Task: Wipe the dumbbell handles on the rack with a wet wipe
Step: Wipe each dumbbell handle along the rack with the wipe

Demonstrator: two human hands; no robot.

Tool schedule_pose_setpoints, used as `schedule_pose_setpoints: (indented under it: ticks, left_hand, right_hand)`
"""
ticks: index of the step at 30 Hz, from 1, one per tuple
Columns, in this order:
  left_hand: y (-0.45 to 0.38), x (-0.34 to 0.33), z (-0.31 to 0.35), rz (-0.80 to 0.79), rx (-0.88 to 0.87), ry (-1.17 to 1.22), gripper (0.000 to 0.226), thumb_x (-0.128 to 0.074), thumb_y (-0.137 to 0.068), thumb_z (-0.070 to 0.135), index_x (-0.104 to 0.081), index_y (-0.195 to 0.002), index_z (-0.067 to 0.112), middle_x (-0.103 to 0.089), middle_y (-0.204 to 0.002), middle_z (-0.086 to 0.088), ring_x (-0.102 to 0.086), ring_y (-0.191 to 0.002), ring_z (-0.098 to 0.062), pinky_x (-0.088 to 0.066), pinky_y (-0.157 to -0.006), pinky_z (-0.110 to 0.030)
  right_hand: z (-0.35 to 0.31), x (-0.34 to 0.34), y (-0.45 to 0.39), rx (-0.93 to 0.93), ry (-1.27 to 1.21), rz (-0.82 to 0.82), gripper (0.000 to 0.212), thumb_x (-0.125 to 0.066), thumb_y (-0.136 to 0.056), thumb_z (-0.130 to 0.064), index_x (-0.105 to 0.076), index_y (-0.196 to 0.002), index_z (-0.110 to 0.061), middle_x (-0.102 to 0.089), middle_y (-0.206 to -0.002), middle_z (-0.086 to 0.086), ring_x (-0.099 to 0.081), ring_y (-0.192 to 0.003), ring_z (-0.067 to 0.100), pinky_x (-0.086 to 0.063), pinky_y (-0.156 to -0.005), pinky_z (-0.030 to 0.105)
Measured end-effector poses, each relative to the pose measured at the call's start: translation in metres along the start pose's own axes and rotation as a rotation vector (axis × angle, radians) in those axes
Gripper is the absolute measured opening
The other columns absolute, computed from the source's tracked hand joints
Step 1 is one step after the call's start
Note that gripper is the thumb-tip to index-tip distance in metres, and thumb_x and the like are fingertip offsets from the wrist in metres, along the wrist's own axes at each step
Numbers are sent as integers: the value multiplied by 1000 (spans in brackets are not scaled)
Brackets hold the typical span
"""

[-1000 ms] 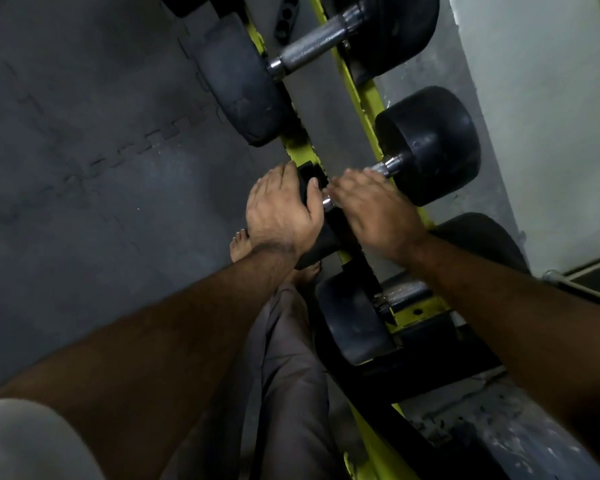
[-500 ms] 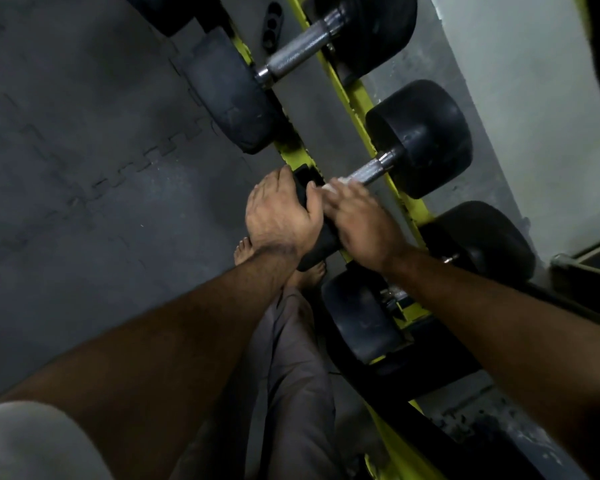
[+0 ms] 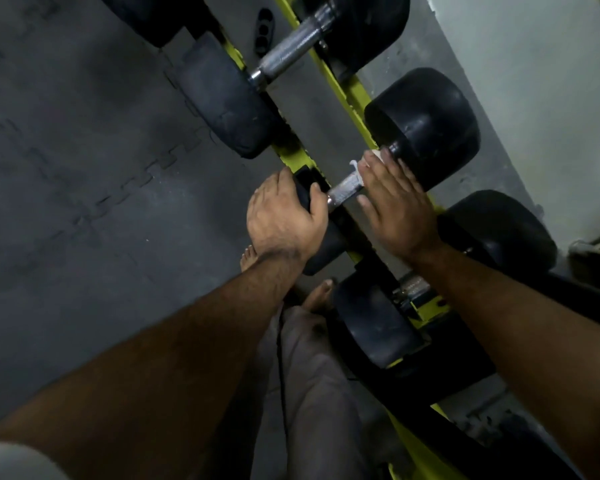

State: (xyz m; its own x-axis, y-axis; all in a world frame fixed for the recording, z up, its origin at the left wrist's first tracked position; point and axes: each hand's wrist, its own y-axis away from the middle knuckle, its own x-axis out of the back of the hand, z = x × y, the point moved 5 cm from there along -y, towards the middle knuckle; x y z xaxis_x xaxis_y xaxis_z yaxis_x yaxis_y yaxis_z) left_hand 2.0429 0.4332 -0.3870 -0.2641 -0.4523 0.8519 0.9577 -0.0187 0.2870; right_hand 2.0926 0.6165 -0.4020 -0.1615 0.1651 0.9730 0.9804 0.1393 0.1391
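Nearest, the left hand is laid over the near black rubber head of the middle dumbbell, its fingers curled over the far edge of that head and the thumb hooked round the side next to the bar. By this hold the weight is probably kept from rolling in its cradle while the bar is rubbed. The left forearm is stretched forward and down from the lower left, with the wrist nearly straight.

Just beyond the left thumb, a short bare stretch of the knurled steel handle is exposed. Past that stretch, the right hand is laid palm down over the far part of the handle, its fingers nearly straight and pressed flat. Under the fingertips a small white wet wipe is pinned against the bar, only its edge being visible, close to the far black rubber head. A flat hand is likely used so that the wipe is spread along the bar. The right forearm is brought in from the lower right.

Beyond both hands, on the yellow steel rack, another dumbbell handle is left uncovered.
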Motion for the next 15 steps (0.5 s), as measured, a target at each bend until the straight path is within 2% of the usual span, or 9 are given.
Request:
schedule_pose_setpoints:
  ticks: [1,2,4,6,8,10,13,15]
  left_hand:
    - [0,1,0,3,4,0,54,-41,-88,51,-64,-115,12,-68,-105,-4,-62,-102,-23,-49,-92,-40]
    - [0,1,0,3,8,-1,54,-41,-88,52,-64,-115,11,-68,-105,-5,-62,-102,-23,-49,-92,-40]
    - [1,3,2,12,9,5,53,-41,-88,52,-64,-112,11,-68,-103,-5,-63,-99,-24,-49,-90,-40]
    - [2,5,3,24,12,6,50,-41,-87,52,-64,-106,12,-67,-98,-3,-62,-96,-23,-50,-87,-39]
    - [2,5,3,22,10,7,47,-39,-87,53,-62,-100,14,-65,-93,-1,-61,-91,-23,-50,-83,-38]
    - [2,6,3,26,12,-2,48,-38,-86,54,-62,-98,14,-64,-92,-2,-61,-91,-23,-50,-81,-38]
    - [2,6,5,33,16,-11,46,-38,-87,54,-61,-98,15,-64,-93,-1,-61,-90,-23,-48,-79,-37]
    - [2,5,5,30,13,-13,44,-39,-87,54,-60,-97,17,-63,-92,1,-60,-89,-21,-49,-77,-36]
  right_hand:
    - [-4,-1,0,-66,-36,13,54,-38,-107,-32,-35,-154,-7,-32,-162,12,-21,-153,28,-18,-124,47]
    - [-18,-4,1,-56,-67,13,54,-36,-107,-33,-36,-154,-7,-32,-161,12,-20,-153,29,-19,-124,47]
    - [-38,-10,6,98,-81,-6,51,-33,-108,-31,-40,-153,-8,-36,-160,10,-24,-152,29,-22,-122,48]
    - [-24,-7,6,184,2,25,49,-34,-108,-29,-40,-153,-8,-38,-159,10,-28,-151,28,-25,-122,48]
    - [0,-2,2,43,31,90,52,-35,-109,-31,-35,-155,-8,-33,-161,12,-24,-152,28,-21,-124,45]
    - [-7,-6,3,-80,-45,106,55,-34,-108,-33,-32,-155,-6,-29,-163,13,-20,-153,29,-18,-124,46]
    - [-33,-19,10,137,-157,58,50,-36,-106,-26,-39,-152,-6,-36,-160,11,-24,-152,29,-20,-124,48]
    - [-12,-17,12,191,-109,67,51,-39,-106,-24,-37,-154,-7,-33,-161,9,-22,-153,26,-22,-122,49]
